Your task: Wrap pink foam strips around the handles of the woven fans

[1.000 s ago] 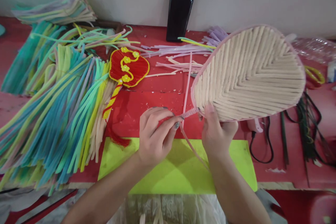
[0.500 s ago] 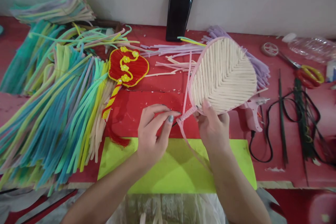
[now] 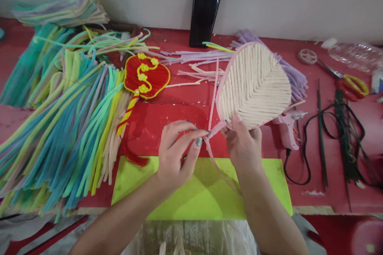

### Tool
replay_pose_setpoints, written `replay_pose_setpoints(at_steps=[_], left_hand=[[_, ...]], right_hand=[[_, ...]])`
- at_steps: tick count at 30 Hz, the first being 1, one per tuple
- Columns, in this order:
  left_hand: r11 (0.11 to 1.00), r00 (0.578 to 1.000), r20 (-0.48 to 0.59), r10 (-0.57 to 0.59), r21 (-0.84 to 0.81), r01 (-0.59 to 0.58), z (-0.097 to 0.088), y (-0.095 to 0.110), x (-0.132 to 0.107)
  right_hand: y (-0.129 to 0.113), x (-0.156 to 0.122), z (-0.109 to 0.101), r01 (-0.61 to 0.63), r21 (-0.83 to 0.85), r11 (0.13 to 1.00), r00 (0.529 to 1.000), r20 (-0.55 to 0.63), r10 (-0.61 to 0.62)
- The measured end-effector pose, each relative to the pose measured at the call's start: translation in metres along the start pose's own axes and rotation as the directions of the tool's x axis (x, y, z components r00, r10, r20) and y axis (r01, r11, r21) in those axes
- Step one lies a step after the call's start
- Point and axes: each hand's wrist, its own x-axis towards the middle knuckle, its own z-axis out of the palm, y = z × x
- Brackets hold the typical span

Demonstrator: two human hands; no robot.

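My right hand [image 3: 243, 145] grips the base of a cream leaf-shaped fan [image 3: 254, 83] with a pink rim, holding it tilted up above the red table [image 3: 167, 117]. My left hand [image 3: 176, 151] pinches a pink strip [image 3: 213, 99] at the fan's short wrapped handle; loose ends of the strip run up over the table and down across the lime-green mat [image 3: 203, 191].
A big heap of coloured strips [image 3: 60, 119] fills the left side. A red and yellow fan [image 3: 145, 77] lies in the middle. A black phone [image 3: 206, 6] leans on the wall. A pink glue gun [image 3: 287, 125], black cables, scissors [image 3: 351, 81] and a plastic bottle [image 3: 356, 53] are on the right.
One second ago the fan was close to the camera and looked large; it has since dropped lower and farther away. My left fingers shifted slightly along the pink strip at the handle.
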Motion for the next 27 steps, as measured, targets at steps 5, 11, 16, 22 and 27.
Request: replay_pose_setpoints(at_steps=[5,11,16,22,27], left_hand=[[0.996,0.998,-0.002,-0.056,-0.071,0.056,-0.001,0.001,0.001],[0.966,0.978,0.105,-0.180,-0.171,0.196,-0.001,-0.001,0.002],[0.948,0.964,0.190,-0.189,-0.221,0.229,0.004,0.000,0.002],[0.951,0.968,0.203,-0.146,-0.241,0.194,0.007,0.000,-0.001],[0.961,0.973,0.197,-0.118,-0.223,0.161,0.005,-0.002,-0.002]], right_hand=[[0.005,0.000,-0.004,0.024,-0.099,0.995,0.997,-0.067,-0.031],[0.005,0.006,-0.012,-0.016,-0.130,0.991,1.000,-0.023,0.013],[0.004,0.007,-0.014,-0.083,-0.126,0.989,0.995,0.054,0.090],[0.004,0.007,-0.012,-0.058,-0.143,0.988,0.997,0.033,0.064],[0.003,0.006,-0.011,-0.032,-0.149,0.988,0.999,-0.014,0.030]])
